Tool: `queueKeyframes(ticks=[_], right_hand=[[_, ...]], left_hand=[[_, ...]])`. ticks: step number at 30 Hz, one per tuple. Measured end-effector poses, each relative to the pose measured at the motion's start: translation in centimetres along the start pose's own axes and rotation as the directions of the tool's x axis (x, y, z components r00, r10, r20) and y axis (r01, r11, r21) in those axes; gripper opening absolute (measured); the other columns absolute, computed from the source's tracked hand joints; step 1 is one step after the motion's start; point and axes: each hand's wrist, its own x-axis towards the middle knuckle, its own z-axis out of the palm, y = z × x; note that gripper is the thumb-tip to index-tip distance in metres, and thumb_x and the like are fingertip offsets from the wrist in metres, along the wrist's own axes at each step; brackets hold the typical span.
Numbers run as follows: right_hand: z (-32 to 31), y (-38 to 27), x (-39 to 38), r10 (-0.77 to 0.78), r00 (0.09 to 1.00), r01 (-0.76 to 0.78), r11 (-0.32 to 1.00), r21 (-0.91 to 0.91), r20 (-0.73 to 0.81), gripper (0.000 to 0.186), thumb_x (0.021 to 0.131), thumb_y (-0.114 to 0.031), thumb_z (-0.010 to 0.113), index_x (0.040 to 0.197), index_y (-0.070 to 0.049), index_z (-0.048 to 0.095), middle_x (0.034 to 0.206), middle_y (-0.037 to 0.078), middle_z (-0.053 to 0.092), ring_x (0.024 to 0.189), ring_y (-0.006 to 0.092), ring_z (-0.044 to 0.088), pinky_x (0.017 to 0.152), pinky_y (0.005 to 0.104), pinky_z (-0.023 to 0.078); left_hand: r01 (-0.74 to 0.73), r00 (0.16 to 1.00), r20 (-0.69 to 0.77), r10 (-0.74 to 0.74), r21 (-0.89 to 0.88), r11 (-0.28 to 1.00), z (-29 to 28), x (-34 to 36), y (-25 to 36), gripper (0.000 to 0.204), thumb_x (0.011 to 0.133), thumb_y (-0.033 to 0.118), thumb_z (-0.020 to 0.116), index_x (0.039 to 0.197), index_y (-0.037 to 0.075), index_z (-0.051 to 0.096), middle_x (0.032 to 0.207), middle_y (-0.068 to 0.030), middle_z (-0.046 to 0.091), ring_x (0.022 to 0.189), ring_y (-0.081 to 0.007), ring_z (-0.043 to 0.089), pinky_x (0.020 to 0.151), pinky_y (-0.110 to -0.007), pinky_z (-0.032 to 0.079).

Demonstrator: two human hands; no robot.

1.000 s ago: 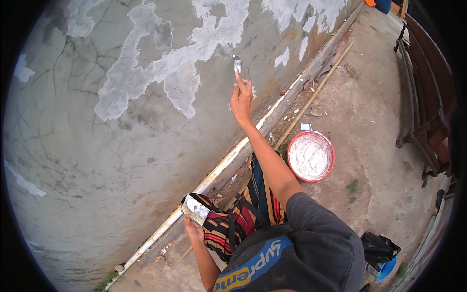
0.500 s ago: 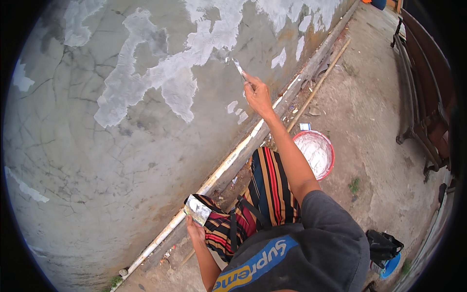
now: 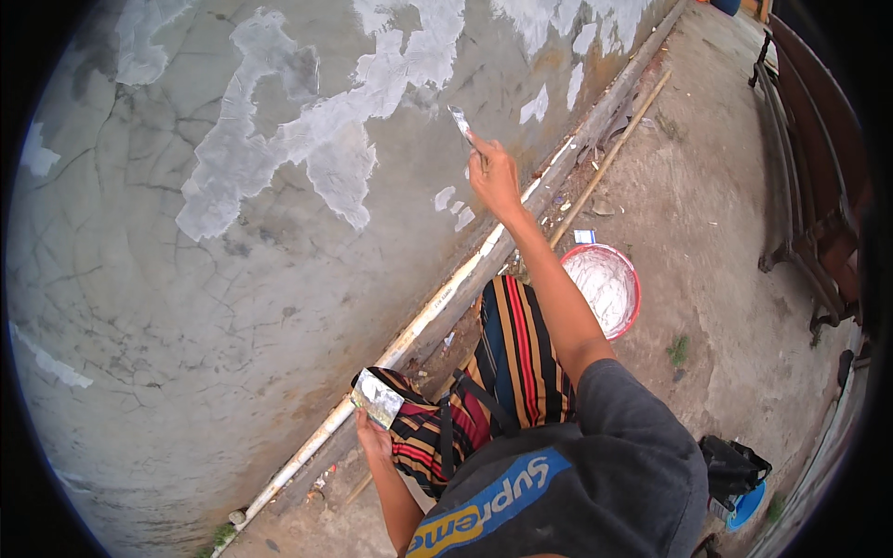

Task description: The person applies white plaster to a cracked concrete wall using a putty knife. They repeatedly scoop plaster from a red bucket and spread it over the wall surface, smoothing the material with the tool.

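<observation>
My right hand (image 3: 496, 177) is closed round a putty knife (image 3: 460, 121), its forefinger laid along the tool. The blade is at the cracked grey wall (image 3: 307, 279), just right of a large white filler patch (image 3: 344, 177); whether it touches, I cannot tell. Low at the left, near my knee, my left hand (image 3: 375, 441) grips the edge of a flat metal plate (image 3: 379, 398) with a smear of white filler on it. To the right of my right forearm stands a red basin (image 3: 636, 288) holding white paste (image 3: 600, 290).
A white pipe (image 3: 437, 302) runs along the wall's foot, with a bamboo pole (image 3: 609, 158) beside it. Dark wooden benches (image 3: 809, 186) line the right side. A black bag (image 3: 735, 465) and a blue round object (image 3: 747, 507) are at lower right.
The small white dab by the blade tip has gone from the wall, leaving a damp-looking smear. The putty knife has shifted slightly. My left hand stays with the metal plate.
</observation>
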Motion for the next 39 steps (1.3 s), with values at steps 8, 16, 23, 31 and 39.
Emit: queueKeyframes(ticks=[8, 16, 23, 31, 39], right_hand=[[7.7, -0.1, -1.2, 0.031, 0.989, -0.011, 0.99, 0.143, -0.141, 0.039, 0.093, -0.003, 0.053, 0.132, 0.001, 0.054, 0.084, 0.016, 0.051, 0.07, 0.0246, 0.052, 0.069, 0.0351, 0.046], [0.4, 1.3, -1.9, 0.029, 0.992, -0.041, 0.995, 0.096, 0.126, 0.036, 0.092, -0.006, 0.053, 0.128, -0.001, 0.059, 0.086, 0.015, 0.056, 0.069, 0.0216, 0.052, 0.068, 0.0343, 0.046], [-1.4, -0.6, 2.6, 0.045, 0.991, -0.052, 0.997, 0.054, 0.124, 0.034, 0.09, -0.007, 0.055, 0.122, 0.0, 0.062, 0.082, 0.018, 0.059, 0.064, 0.0226, 0.051, 0.065, 0.0346, 0.044], [-1.2, -0.7, -0.1, -0.038, 0.991, 0.024, 0.993, 0.113, 0.127, 0.033, 0.089, -0.007, 0.055, 0.12, -0.001, 0.064, 0.081, 0.018, 0.059, 0.064, 0.0237, 0.051, 0.065, 0.0351, 0.044], [4.0, 0.1, 0.4, 0.09, 0.994, -0.085, 0.993, 0.082, -0.069, 0.037, 0.09, -0.004, 0.055, 0.126, 0.001, 0.059, 0.08, 0.018, 0.055, 0.073, 0.0262, 0.055, 0.068, 0.0372, 0.045]], left_hand=[[-0.026, 0.997, -0.073, 0.027, 0.016, 1.0, -0.9, 0.5, -0.1, 0.031, 0.1, 0.02, 0.048, 0.128, 0.006, 0.047, 0.127, -0.0081, 0.058, 0.115, -0.0217, 0.058, 0.101, -0.038, 0.046], [0.009, 1.0, -0.009, -0.009, 0.018, 1.0, -0.5, 1.4, -0.6, 0.03, 0.099, 0.019, 0.048, 0.127, 0.006, 0.048, 0.126, -0.008, 0.059, 0.114, -0.0219, 0.059, 0.1, -0.038, 0.047], [-0.003, 1.0, -0.031, 0.003, 0.009, 1.0, 0.5, 0.9, -0.4, 0.019, 0.099, 0.017, 0.048, 0.117, 0.01, 0.051, 0.119, -0.0055, 0.061, 0.108, -0.0193, 0.061, 0.095, -0.036, 0.05], [0.013, 0.999, -0.05, -0.012, 0.003, 1.0, -0.1, 0.9, -0.5, 0.022, 0.099, 0.017, 0.05, 0.119, 0.009, 0.05, 0.122, -0.006, 0.06, 0.109, -0.0193, 0.061, 0.096, -0.036, 0.049], [0.001, 0.998, -0.056, 0.0, 0.026, 1.0, -0.7, 1.1, -0.3, 0.029, 0.1, 0.018, 0.046, 0.127, 0.006, 0.048, 0.127, -0.008, 0.058, 0.114, -0.0215, 0.059, 0.099, -0.037, 0.048]])
